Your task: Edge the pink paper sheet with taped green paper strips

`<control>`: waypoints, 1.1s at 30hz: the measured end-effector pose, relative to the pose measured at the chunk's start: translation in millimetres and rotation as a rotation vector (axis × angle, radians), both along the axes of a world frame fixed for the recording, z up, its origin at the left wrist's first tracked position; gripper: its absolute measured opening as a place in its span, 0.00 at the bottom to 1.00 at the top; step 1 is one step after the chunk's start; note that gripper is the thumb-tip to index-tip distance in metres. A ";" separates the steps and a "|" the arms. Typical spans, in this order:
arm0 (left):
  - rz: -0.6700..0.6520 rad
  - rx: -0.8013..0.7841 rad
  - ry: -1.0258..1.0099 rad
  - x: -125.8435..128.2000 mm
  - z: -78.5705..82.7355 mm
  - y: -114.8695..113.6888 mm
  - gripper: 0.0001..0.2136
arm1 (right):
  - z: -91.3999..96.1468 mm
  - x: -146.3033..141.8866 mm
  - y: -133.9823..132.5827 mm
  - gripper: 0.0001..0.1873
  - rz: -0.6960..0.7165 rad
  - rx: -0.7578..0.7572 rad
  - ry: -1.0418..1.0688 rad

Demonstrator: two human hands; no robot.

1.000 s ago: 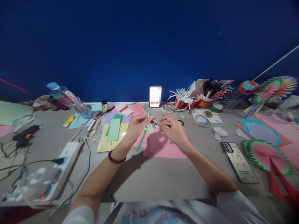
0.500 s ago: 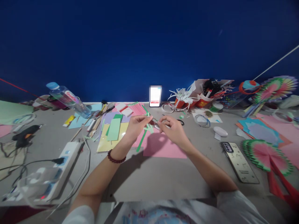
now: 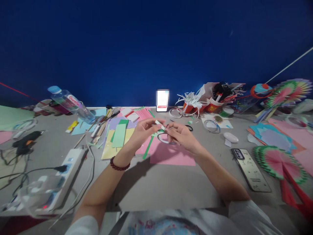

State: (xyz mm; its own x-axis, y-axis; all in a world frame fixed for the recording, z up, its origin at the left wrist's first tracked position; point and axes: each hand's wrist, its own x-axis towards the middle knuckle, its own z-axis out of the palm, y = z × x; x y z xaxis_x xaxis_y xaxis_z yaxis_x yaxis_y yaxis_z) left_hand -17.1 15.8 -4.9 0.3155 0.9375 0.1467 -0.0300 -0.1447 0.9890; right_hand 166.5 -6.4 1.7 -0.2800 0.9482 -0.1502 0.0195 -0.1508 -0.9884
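Both hands meet above a pink paper sheet point(image 3: 171, 156) at the middle of the table. My left hand point(image 3: 144, 132) is closed, thumb and fingers pinching a narrow pale paper strip point(image 3: 160, 125). At the strip's lower right end, the fingertips of my right hand point(image 3: 181, 135) are also pinched on it. Beneath the hands lies a thin ring point(image 3: 162, 141), perhaps a roll of tape, partly hidden by the right hand. A dark green strip point(image 3: 148, 147) rests on the pink sheet's left side. Pale green paper pieces just under the fingers are partly covered.
Light green card point(image 3: 119, 136) lies on a yellow pack at left. Further left are a power strip point(image 3: 66, 178), a glue gun point(image 3: 26, 142) and a tilted bottle point(image 3: 73, 102). A phone point(image 3: 251, 169) and a pink-green paper fan point(image 3: 280, 161) lie right. Paper-filled red cups point(image 3: 188, 107) stand behind.
The strip has turned from nearly edge-on to show its pale flat face. Both hands have shifted slightly, and more of the ring below them shows.
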 end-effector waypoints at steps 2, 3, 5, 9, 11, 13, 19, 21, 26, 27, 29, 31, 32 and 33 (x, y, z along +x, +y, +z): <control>-0.087 0.058 -0.030 -2.6 4.4 -1.0 0.12 | 2.6 1.9 -0.4 0.13 0.085 -0.109 0.091; -0.122 0.086 -0.048 -3.4 6.3 -1.2 0.11 | 3.3 2.7 -0.6 0.13 0.132 -0.156 0.135; -0.177 0.127 -0.080 -4.0 9.0 -1.3 0.08 | 3.7 3.9 -0.9 0.12 0.225 -0.247 0.233; -0.231 0.109 -0.103 -2.2 9.4 -1.7 0.03 | 1.1 3.3 -1.6 0.09 0.336 -0.385 0.387; -0.206 0.079 -0.105 -0.9 8.0 -2.5 0.03 | -0.5 2.5 -2.0 0.08 0.363 -0.404 0.421; -0.158 0.055 -0.114 0.3 6.3 -3.5 0.04 | -1.7 2.2 -2.3 0.08 0.391 -0.406 0.454; -0.081 0.023 -0.108 3.4 6.5 -6.6 0.07 | -1.9 3.4 -2.8 0.06 0.457 -0.424 0.503; -0.069 0.021 -0.102 3.8 7.6 -7.8 0.08 | -1.7 3.5 -3.2 0.07 0.459 -0.430 0.505; -0.086 0.078 -0.056 0.9 10.2 -8.1 0.09 | -0.3 2.1 -4.0 0.10 0.382 -0.327 0.383; -0.092 0.105 -0.034 -0.2 11.1 -7.9 0.09 | 0.2 1.7 -4.1 0.11 0.346 -0.273 0.330; -0.095 0.153 0.018 -2.5 13.4 -7.5 0.10 | 1.2 1.3 -4.3 0.11 0.250 -0.135 0.200; -0.077 0.175 0.072 -4.2 15.9 -7.4 0.10 | 1.9 1.2 -4.7 0.11 0.128 0.050 0.068; -0.055 0.185 0.103 -4.7 17.0 -7.4 0.10 | 1.9 1.4 -5.1 0.09 0.070 0.151 0.009; -0.026 0.199 0.133 -5.1 17.8 -7.5 0.09 | 1.8 1.6 -5.6 0.08 0.021 0.249 -0.043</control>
